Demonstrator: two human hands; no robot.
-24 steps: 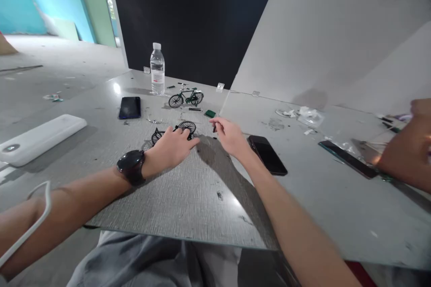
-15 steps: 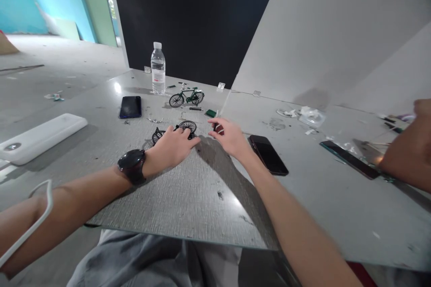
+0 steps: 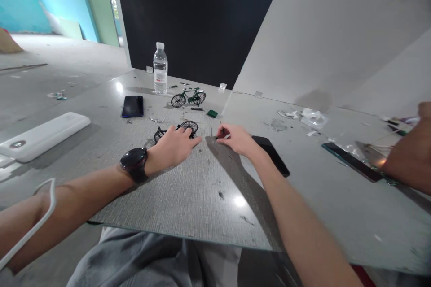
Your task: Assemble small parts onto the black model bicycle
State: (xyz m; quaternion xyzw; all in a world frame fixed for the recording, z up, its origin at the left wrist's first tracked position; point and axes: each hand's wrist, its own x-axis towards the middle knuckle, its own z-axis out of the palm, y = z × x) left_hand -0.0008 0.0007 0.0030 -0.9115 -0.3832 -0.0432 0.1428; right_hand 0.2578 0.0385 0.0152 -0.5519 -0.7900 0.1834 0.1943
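My left hand (image 3: pixel 173 145) lies over a black model bicycle (image 3: pixel 189 126) that rests on its side on the table. The fingers are bent down onto it and the thumb points right. Much of its frame is hidden under the hand; two spoked wheels show. To the right, my right hand (image 3: pixel 234 138) is closed in a pinch on a small dark piece (image 3: pixel 217 138) just at the tabletop; its kind I cannot make out. Behind both hands stands a green model bicycle (image 3: pixel 189 97). A small green block (image 3: pixel 212 113) and silver handlebars (image 3: pixel 157 120) lie nearby.
A water bottle (image 3: pixel 160 69) stands at the back. Phones lie left (image 3: pixel 132 106) and right (image 3: pixel 272 156), with another phone (image 3: pixel 352 161) farther right. A white power bank (image 3: pixel 47 136) is at the left. Another person's arm (image 3: pixel 409 157) rests at the right, near plastic packaging (image 3: pixel 314 118).
My right hand has moved slightly right and down, its thumb and finger drawing together on the small dark piece. My left hand stays on the black model bicycle.
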